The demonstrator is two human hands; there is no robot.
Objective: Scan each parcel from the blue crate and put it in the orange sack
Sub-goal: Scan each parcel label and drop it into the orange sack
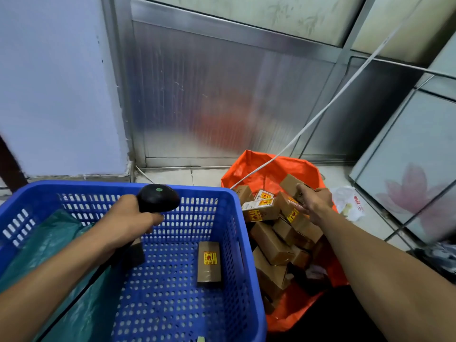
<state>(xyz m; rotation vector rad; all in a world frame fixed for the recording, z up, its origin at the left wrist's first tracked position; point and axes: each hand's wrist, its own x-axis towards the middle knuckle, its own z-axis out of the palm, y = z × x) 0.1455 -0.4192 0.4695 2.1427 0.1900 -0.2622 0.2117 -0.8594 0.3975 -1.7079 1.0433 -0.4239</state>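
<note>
My left hand (128,218) grips a black handheld scanner (158,197) over the blue crate (209,193). One brown parcel (209,262) with a yellow and red sticker lies flat on the crate's floor. To the right stands the open orange sack (261,166), piled with several brown parcels (270,240). My right hand (313,201) reaches into the sack and holds a brown parcel (290,185) at the top of the pile.
A green plastic sheet (49,243) lies in the crate's left side. A white cable (328,107) runs from the wall down to the sack. A metal partition (209,95) stands behind. A white plastic bag (350,201) lies on the floor at right.
</note>
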